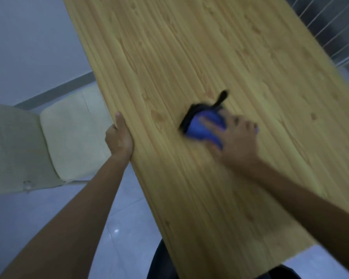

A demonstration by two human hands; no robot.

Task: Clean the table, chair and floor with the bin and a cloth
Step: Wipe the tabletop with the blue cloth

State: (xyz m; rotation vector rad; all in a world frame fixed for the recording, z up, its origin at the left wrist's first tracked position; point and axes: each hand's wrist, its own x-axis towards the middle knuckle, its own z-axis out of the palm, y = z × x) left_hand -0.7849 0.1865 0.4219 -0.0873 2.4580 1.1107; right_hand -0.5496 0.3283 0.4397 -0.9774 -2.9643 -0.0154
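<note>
Press evenly with right hand point(238, 135) flat on blue-and-black cloth point(204, 126); brace with left hand point(119, 137) gripping pale wooden tabletop point(210, 47) edge.

Blue-black cloth point(196, 132) bunched on wooden table point(210, 57), cream chair point(69, 133) beside

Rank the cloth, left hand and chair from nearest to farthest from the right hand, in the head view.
1. cloth, pressed under the right hand.
2. left hand, gripping the table edge, leftward.
3. chair, beyond that edge, far left.
</note>
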